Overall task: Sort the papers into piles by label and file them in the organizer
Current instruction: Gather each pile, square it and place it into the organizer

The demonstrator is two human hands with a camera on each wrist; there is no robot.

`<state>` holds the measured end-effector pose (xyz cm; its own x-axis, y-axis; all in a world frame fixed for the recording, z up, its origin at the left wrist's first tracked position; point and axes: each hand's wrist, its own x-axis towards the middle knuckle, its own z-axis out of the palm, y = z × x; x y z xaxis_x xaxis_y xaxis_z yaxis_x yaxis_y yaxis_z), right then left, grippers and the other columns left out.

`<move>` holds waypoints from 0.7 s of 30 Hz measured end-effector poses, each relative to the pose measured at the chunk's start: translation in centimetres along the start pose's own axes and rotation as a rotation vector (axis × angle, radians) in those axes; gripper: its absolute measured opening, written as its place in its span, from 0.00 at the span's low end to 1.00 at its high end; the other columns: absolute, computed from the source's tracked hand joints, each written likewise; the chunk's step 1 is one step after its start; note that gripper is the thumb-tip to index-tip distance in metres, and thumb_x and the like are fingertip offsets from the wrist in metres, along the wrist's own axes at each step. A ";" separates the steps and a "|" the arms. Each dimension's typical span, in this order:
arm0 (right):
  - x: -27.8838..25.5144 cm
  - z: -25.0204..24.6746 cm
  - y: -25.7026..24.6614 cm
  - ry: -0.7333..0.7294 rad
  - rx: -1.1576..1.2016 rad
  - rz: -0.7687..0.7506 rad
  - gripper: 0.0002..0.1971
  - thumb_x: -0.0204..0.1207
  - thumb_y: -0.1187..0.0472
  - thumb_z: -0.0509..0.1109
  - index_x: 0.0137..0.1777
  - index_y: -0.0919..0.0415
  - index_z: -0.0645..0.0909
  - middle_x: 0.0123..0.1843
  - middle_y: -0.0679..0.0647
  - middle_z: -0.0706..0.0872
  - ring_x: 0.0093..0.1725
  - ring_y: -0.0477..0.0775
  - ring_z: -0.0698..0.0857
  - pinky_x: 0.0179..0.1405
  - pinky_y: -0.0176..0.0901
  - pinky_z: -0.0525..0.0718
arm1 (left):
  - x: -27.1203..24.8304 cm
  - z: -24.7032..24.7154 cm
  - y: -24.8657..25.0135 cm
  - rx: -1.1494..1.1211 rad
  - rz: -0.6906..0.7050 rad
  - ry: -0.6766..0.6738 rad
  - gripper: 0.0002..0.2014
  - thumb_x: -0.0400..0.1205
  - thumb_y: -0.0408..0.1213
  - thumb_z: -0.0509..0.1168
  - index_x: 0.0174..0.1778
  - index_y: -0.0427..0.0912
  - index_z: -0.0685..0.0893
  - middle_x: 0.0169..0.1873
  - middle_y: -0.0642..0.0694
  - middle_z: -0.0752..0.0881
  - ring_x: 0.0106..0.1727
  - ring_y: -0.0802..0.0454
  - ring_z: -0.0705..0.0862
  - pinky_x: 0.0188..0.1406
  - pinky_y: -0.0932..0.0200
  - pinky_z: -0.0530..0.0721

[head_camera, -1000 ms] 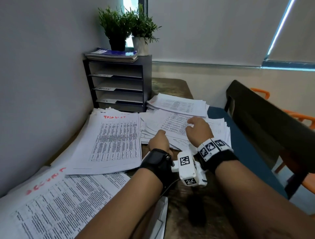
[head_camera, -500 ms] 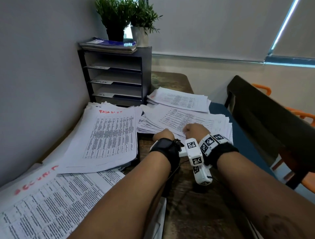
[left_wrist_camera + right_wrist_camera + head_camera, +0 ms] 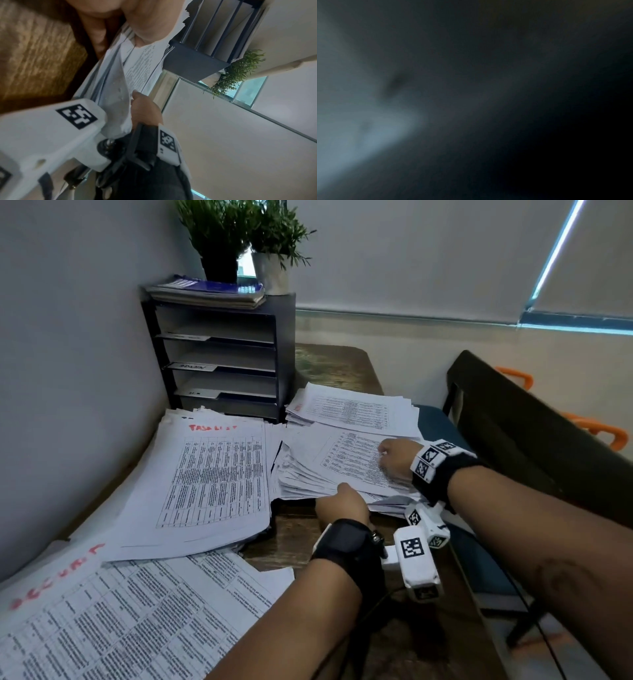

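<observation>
On the desk (image 3: pixel 329 546) in front of the organizer (image 3: pixel 219 361) the sorting looks partly done and the filing barely begun, if at all. Two piles already carry red headings: the near-left pile (image 3: pixel 113 621), and the middle pile (image 3: pixel 212 484), whose heading seems to start with "TASK". A smaller pile (image 3: pixel 352 409) lies at the far right, just beside the organizer's foot. Between these sits the loose heap (image 3: pixel 325 470), fanned and ragged at its edges, which I judge to be the unsorted remainder.

Both hands are on that heap. The left hand (image 3: pixel 342 503) is at its near edge; the left wrist view shows the thumb on top of the sheets and the fingers (image 3: pixel 96 31) curled beneath, so it pinches a bundle of the heap's edge. The right hand (image 3: pixel 395 457) rests on the top sheet with knuckles bent, but whether it grips a page or only presses cannot be told, and the right wrist view is dark and blurred.

The organizer stands against the wall with labelled shelves, the labels too small to read surely. Its slots look nearly bare, with nothing clearly filed. On its top lie a booklet (image 3: pixel 205 289) and two plants (image 3: pixel 239 237).

By my judgement, what remains is finishing this heap, squaring each pile, then sliding them into matching shelves.
</observation>
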<state>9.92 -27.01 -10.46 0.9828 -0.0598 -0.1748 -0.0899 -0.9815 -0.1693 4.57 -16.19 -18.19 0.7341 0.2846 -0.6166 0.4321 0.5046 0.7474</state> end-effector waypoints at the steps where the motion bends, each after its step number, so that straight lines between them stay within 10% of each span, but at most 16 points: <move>1: 0.5 -0.2 -0.2 -0.014 -0.012 -0.015 0.19 0.84 0.58 0.60 0.72 0.63 0.78 0.73 0.61 0.81 0.71 0.62 0.79 0.66 0.44 0.75 | -1.3 -0.4 1.2 -0.050 -0.014 -0.034 0.20 0.73 0.39 0.67 0.55 0.27 0.82 0.44 0.33 0.87 0.43 0.31 0.89 0.43 0.35 0.91; 9: 3.0 -4.2 -0.9 -0.068 -0.012 -0.038 0.25 0.86 0.49 0.62 0.76 0.64 0.75 0.77 0.58 0.77 0.76 0.60 0.75 0.77 0.50 0.70 | -0.2 -0.5 4.0 -0.175 -0.133 -0.142 0.17 0.80 0.28 0.72 0.63 0.25 0.79 0.57 0.31 0.85 0.49 0.28 0.89 0.22 0.50 0.88; 15: 3.8 -4.7 8.5 0.129 0.329 0.390 0.25 0.80 0.51 0.72 0.68 0.71 0.80 0.53 0.60 0.77 0.37 0.54 0.75 0.31 0.41 0.72 | -0.8 -0.2 3.5 -0.243 -0.102 -0.132 0.16 0.83 0.29 0.68 0.64 0.26 0.78 0.43 0.39 0.81 0.32 0.42 0.85 0.21 0.58 0.87; 21: 2.4 -3.3 12.1 -0.035 0.813 0.488 0.28 0.82 0.52 0.70 0.76 0.67 0.74 0.60 0.61 0.77 0.39 0.55 0.78 0.41 0.44 0.83 | -1.2 0.4 3.2 -0.242 -0.043 -0.080 0.14 0.84 0.34 0.65 0.61 0.28 0.78 0.36 0.42 0.78 0.25 0.45 0.80 0.19 0.62 0.77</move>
<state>11.76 -39.62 -9.75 0.8029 -0.4113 -0.4314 -0.5872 -0.4215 -0.6910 5.27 -15.20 -14.97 0.7611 0.1986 -0.6175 0.3327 0.6977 0.6344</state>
